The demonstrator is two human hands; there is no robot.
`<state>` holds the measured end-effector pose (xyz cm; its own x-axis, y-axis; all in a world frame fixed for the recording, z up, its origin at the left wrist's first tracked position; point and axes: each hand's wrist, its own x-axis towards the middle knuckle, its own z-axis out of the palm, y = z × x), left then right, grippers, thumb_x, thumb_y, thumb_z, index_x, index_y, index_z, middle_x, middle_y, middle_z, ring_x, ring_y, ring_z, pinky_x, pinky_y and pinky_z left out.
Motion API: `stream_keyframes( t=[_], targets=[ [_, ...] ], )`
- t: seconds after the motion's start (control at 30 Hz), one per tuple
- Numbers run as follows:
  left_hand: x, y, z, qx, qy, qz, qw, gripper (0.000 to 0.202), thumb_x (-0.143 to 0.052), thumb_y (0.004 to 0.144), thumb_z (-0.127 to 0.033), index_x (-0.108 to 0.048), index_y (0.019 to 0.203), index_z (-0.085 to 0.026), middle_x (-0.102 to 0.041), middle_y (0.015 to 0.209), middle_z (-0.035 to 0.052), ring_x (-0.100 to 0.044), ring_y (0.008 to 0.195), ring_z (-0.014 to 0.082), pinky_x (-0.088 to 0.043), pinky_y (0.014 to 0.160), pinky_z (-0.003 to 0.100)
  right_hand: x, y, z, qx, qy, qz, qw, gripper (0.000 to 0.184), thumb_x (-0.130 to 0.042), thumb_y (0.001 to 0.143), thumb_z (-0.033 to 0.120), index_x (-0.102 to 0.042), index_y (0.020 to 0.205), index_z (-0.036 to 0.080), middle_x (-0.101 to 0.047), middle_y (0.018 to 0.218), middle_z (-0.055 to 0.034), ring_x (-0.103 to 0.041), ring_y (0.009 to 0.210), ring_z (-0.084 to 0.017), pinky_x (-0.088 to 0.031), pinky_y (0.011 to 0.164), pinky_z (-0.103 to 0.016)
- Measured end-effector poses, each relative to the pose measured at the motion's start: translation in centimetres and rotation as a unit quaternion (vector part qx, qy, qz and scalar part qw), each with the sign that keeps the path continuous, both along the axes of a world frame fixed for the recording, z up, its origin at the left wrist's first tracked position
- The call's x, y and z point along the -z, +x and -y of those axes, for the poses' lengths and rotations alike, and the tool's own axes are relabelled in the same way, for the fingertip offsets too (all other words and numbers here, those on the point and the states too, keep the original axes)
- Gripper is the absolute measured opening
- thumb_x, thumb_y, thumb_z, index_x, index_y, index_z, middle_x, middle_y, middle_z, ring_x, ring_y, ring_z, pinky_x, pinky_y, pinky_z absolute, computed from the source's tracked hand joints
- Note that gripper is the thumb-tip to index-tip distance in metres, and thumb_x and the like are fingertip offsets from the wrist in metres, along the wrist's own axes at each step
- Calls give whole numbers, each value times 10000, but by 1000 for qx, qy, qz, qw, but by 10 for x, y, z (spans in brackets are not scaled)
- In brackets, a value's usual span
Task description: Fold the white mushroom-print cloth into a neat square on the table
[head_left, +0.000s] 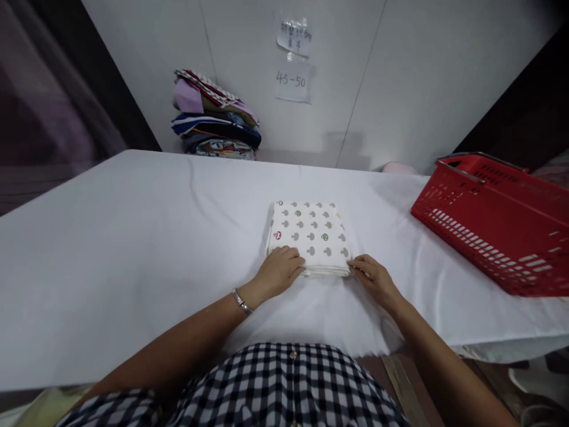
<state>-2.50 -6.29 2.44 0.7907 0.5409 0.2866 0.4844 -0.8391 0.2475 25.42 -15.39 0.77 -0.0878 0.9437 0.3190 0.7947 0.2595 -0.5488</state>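
A folded white cloth (311, 232) printed with small grey, red and green mushrooms lies flat on the white table (133, 237). My left hand (280, 270), a silver bracelet on its wrist, curls its fingers over the near left corner of the cloth. My right hand (373, 276) pinches the near right corner with closed fingers. Both hands rest on the table at the cloth's near edge.
A red plastic basket (498, 222) with metal handles sits tilted at the right edge of the table. A stack of folded coloured cloths (216, 118) stands against the white wall at the back left. Paper notes (293, 59) hang on the wall.
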Motion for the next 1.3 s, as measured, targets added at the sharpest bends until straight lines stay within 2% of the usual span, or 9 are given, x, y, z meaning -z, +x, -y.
stream_keyframes(
  t=[0.17,0.33,0.43,0.53,0.63,0.8,1.0,1.17,1.3],
  targets=[
    [-8,17,5,-6,5,-19,1000,154,-460,914,-269,-586,893,-183,-544,887,38,-480,853,184,-359,718,317,0,-2,3,4,5,30,1000,243,-434,908,262,-631,1049,243,-618,962,-59,-605,850,-184,-515,738,-332],
    [-19,44,15,-7,22,-53,998,148,-518,886,-309,-568,874,-170,-542,924,46,-474,881,202,-364,730,340,3,-8,4,13,63,93,994,282,-379,906,178,-619,1053,196,-623,947,-89,-602,866,-199,-522,729,-342],
    [-15,61,18,24,22,-37,999,189,-524,882,-356,-560,947,-182,-539,954,40,-471,898,201,-370,747,340,4,-8,7,28,92,130,987,281,-374,883,130,-607,1032,180,-619,931,-97,-591,858,-202,-516,723,-336],
    [-8,73,20,29,23,-25,999,230,-549,862,-391,-553,959,-183,-530,951,47,-469,886,205,-370,742,347,5,-6,11,33,82,150,985,273,-369,872,109,-584,1018,193,-610,925,-87,-582,857,-201,-509,719,-330],
    [-4,82,22,28,26,-9,999,261,-565,847,-413,-545,974,-186,-527,950,52,-469,888,213,-366,742,362,6,-7,15,31,62,130,989,263,-373,864,100,-561,1017,202,-602,930,-81,-576,864,-200,-502,724,-331],
    [1,94,21,50,34,-5,998,172,-546,872,-351,-551,929,-189,-538,931,46,-473,890,205,-362,722,346,6,-11,18,28,47,110,992,242,-388,854,99,-547,997,212,-590,926,-72,-563,863,-199,-491,717,-321],
    [10,97,18,56,71,0,996,200,-505,891,-372,-554,897,-178,-552,913,42,-477,864,203,-361,712,339,12,-17,21,65,19,66,996,204,-351,900,138,-510,1005,209,-567,975,-76,-551,902,-195,-479,736,-317],
    [10,97,18,57,73,8,996,198,-480,906,-358,-559,889,-178,-557,898,43,-479,863,202,-359,707,338,15,-19,23,48,6,-26,999,182,-393,906,201,-497,1055,215,-554,948,-65,-557,845,-176,-485,743,-321],
    [9,97,18,58,61,12,996,200,-476,907,-359,-559,890,-178,-556,902,53,-480,874,203,-361,713,342,17,-18,24,39,8,-60,997,203,-454,879,236,-498,1078,224,-556,953,-69,-564,806,-173,-493,683,-308]
  ],
)
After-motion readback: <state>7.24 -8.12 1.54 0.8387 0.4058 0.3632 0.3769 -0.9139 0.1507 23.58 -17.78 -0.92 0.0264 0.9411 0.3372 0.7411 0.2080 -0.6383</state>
